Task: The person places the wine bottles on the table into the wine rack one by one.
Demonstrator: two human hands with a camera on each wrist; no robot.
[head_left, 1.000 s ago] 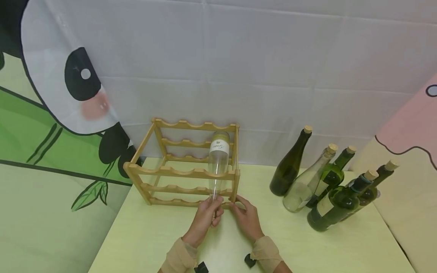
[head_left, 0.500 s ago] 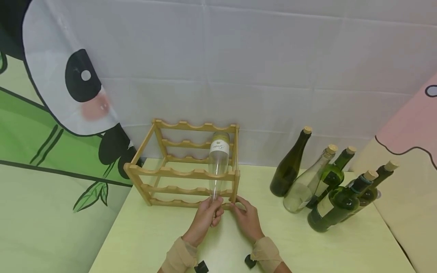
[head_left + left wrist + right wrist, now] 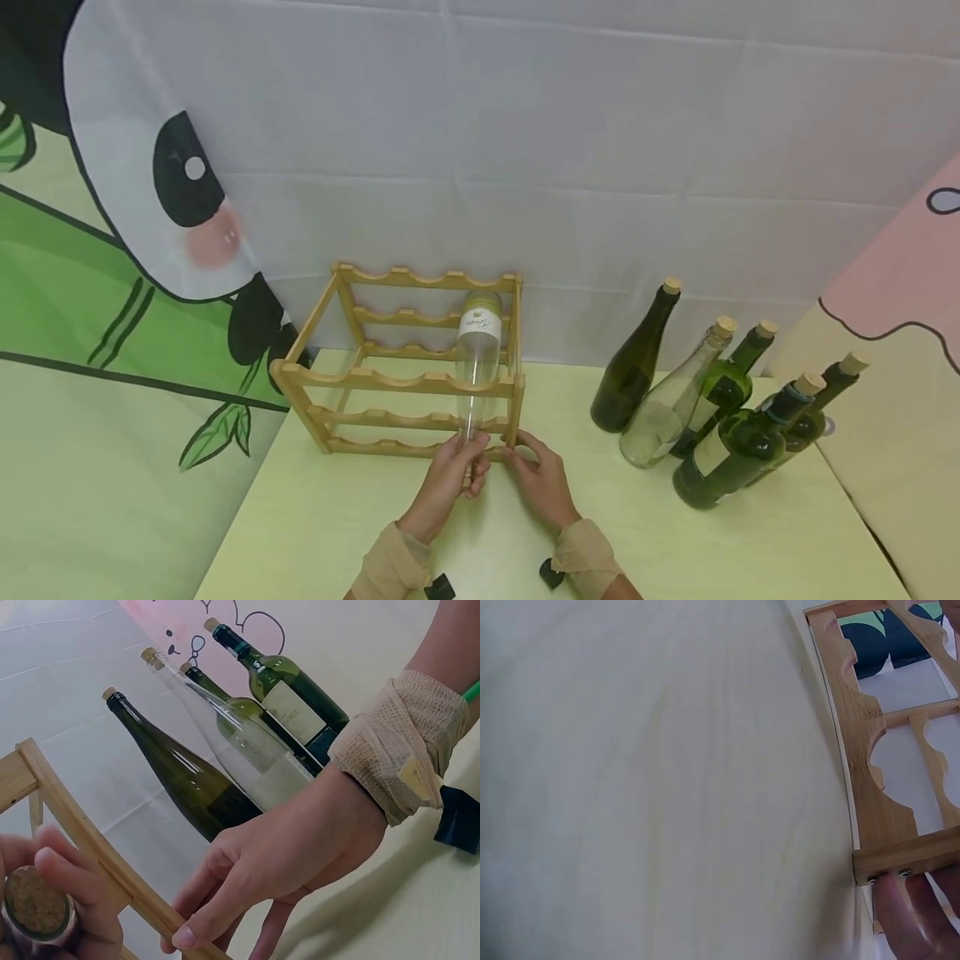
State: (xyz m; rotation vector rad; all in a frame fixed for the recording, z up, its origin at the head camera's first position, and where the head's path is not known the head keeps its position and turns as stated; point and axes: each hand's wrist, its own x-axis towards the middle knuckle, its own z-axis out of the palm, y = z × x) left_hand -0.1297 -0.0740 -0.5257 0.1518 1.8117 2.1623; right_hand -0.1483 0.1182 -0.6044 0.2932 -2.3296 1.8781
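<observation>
A clear glass bottle (image 3: pixel 478 354) with a white label lies in the wooden wine rack (image 3: pixel 405 382), at its right end and below the top front rail. Its neck points toward me. My left hand (image 3: pixel 447 479) grips that neck; in the left wrist view the cork (image 3: pixel 36 901) shows between the fingers. My right hand (image 3: pixel 542 482) holds the lower part of the rack's front right post, thumb on the near side. Fingers (image 3: pixel 904 919) of that hand touch the rack's end in the right wrist view.
Several corked bottles stand at the right of the table (image 3: pixel 315 525): a dark slender bottle (image 3: pixel 630 371), a clear bottle (image 3: pixel 663 417), and green bottles, one with a pale label (image 3: pixel 738 454) in front. A printed cloth (image 3: pixel 570 167) hangs behind the rack.
Both hands, the bottle and the rack hold the same positions. The head view has shifted very slightly.
</observation>
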